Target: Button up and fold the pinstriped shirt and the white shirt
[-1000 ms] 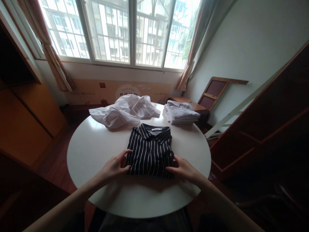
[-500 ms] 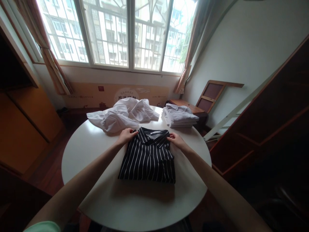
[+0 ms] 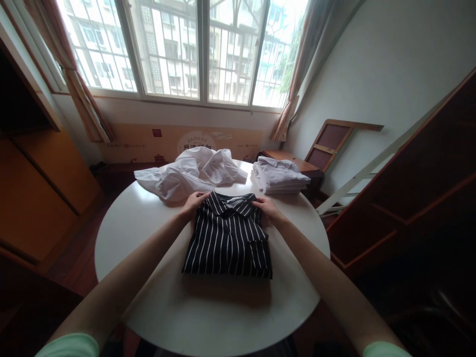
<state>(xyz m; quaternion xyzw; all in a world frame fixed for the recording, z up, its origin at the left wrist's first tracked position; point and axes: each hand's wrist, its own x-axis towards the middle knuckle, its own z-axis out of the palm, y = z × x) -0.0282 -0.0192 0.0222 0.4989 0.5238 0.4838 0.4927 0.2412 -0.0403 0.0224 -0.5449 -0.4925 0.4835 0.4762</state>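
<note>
My left grip point(image 3: 196, 201) and right grip point(image 3: 266, 206) are pinching the striped shirt point(image 3: 228, 243) at its far corners (beside the collar point(image 3: 243, 206)), upon the white desk point(image 3: 223, 320).

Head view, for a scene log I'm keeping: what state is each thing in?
Striped shirt: folded, front side up
White cloth heap: crumpled, loose
White clothes stack: folded, layered
Left hand: pinching the striped shirt's far left corner
Right hand: pinching its far right corner
Left curtain: gathered aside
</note>
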